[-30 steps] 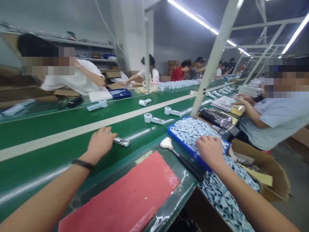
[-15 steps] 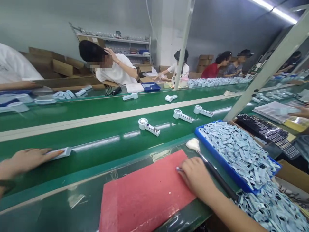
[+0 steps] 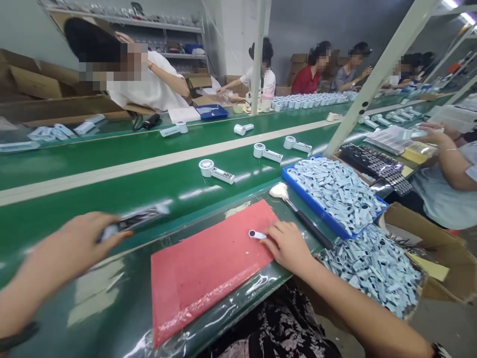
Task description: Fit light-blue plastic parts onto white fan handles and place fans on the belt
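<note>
Right hand (image 3: 286, 243), from where I stand, has thumb and fingers closed on a small pale-blue piece (image 3: 257, 234) with a dark oval at its end; the piece shows over the red mat (image 3: 208, 273), near its far right corner, though I can't tell whether it touches. Over to the left, the person's left hand (image 3: 74, 243) grips a dark-faced pale bar (image 3: 143, 217), blurred, pinched between thumb and fingers above the near edge of the green belt (image 3: 112, 204). Beyond the mat, three round-headed pale-blue handles (image 3: 216, 171) lie on the belt in a slanting row, well apart from either hand. Just right of the mat there's a black-handled tool (image 3: 311, 226) with a white lump at its tip, and beside that a blue tray (image 3: 316, 210) heaped with more small pale-blue parts (image 3: 335, 191). Below the tray sits another pile of parts (image 3: 376, 268). Across the belt, a co-worker in a white shirt (image 3: 164, 84) leans over, one hand raised to the head. At the right, another person's hands (image 3: 439, 133) hold a pale object.
</note>
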Available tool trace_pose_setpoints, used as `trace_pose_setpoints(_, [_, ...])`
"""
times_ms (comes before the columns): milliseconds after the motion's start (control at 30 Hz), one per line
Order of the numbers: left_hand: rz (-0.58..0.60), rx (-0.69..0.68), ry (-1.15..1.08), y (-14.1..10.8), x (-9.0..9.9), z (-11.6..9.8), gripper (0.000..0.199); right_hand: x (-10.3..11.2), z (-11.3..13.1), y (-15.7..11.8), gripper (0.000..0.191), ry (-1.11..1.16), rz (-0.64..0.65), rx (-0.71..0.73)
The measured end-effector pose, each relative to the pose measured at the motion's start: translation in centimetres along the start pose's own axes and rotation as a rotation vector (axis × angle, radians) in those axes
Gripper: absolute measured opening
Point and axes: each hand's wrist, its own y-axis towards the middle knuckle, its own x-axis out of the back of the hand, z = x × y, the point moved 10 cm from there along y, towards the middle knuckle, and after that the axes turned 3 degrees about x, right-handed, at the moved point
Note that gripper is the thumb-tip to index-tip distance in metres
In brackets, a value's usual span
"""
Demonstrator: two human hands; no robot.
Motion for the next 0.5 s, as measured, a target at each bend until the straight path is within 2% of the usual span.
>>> trace_pose_setpoints(33, [0.058, -0.061, 0.036, 0.0, -1.4, -4.4, 0.047, 0.6, 0.2, 0.2, 0.012, 0.025, -0.019, 0.000])
trace_pose_setpoints(100, [0.165, -0.250, -0.028, -0.4, -4.1, -13.8, 0.038, 2.3, 0.9, 0.8, 0.013, 0.088, -0.077, -0.001])
trace_pose_setpoints(133, [0.203, -0.318, -0.060, -0.7, -5.3, -17.7, 0.035, 3.1, 1.4, 1.0, 0.012, 0.112, -0.097, 0.007])
trace_pose_setpoints(200, [0.270, -0.420, -0.081, -1.3, -7.5, -23.4, 0.030, 4.0, 2.7, 1.6, 0.010, 0.137, -0.096, 0.048])
trace_pose_setpoints(233, [0.282, -0.450, -0.070, -1.5, -8.3, -25.1, 0.029, 3.9, 3.4, 1.9, 0.009, 0.140, -0.073, 0.073])
trace_pose_setpoints(300, [0.284, -0.475, -0.032, -1.7, -9.4, -26.6, 0.030, 3.1, 4.3, 2.5, 0.007, 0.126, -0.005, 0.100])
trace_pose_setpoints(400, [0.289, -0.480, -0.077, -1.7, -9.6, -26.5, 0.028, 1.2, 4.5, 3.1, 0.007, 0.096, 0.066, 0.089])
trace_pose_setpoints(500, [0.302, -0.459, -0.271, -1.6, -8.9, -26.0, 0.034, 0.2, 4.5, 3.6, 0.007, 0.093, 0.061, 0.077])
